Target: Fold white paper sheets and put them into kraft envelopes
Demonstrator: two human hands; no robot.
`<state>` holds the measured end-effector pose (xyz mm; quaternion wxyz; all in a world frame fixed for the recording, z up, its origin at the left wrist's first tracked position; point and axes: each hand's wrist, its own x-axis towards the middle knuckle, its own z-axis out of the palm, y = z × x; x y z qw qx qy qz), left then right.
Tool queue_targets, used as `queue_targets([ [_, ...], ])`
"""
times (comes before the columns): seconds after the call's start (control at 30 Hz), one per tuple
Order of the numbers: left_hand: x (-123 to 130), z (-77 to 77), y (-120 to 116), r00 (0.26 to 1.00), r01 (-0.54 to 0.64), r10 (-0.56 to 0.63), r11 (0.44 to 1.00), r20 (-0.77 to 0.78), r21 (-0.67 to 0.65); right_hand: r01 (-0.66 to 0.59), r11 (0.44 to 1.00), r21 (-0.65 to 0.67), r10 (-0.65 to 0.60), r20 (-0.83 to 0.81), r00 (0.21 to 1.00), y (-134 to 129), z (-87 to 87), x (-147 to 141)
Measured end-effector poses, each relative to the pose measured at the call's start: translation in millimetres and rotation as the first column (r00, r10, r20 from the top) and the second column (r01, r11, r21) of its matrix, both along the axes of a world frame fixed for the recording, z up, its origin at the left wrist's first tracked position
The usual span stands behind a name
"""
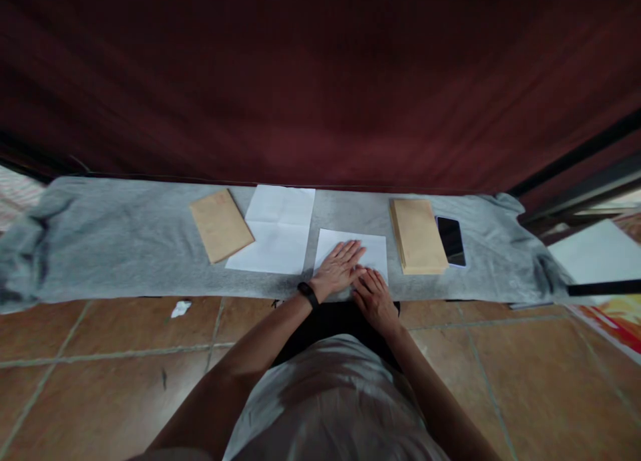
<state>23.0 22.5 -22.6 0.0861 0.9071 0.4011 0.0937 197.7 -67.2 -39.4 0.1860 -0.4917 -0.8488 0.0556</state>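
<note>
A white sheet of paper (328, 239), apparently folded, lies in front of me on the grey cloth. Across it my left hand (341, 266) rests flat, fingers stretched toward the upper right, with a black band on the wrist. My right hand (373, 294) lies on the paper's lower right part, its fingers laid out flat and its fingertips close to the left hand's fingers. To the left is a larger white sheet (280, 237) with crease lines. A brown envelope (220, 224) overlaps that sheet's left edge.
A stack of brown envelopes (418, 237) stands to the right, beside a dark-screened phone (451, 240). The grey cloth (140, 240) covers a long narrow surface against a dark red curtain-like panel (310, 87). Crumpled white paper (181, 309) lies on the tiled floor (125, 394).
</note>
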Motion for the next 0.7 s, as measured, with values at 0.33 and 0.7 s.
queue_targets([
  [0.33, 4, -2.9, 26, 0.999, -0.032, 0.032, 0.999, -0.030, 0.019, 0.005, 1.000, 0.001, -0.005, -0.015, 1.000, -2, -1.9, 1],
  [0.7, 1, -7.8, 26, 0.999, -0.033, 0.032, 0.999, 0.020, 0.035, 0.016, 0.999, -0.042, -0.016, -0.015, 1.000, -2, -3.5, 2],
])
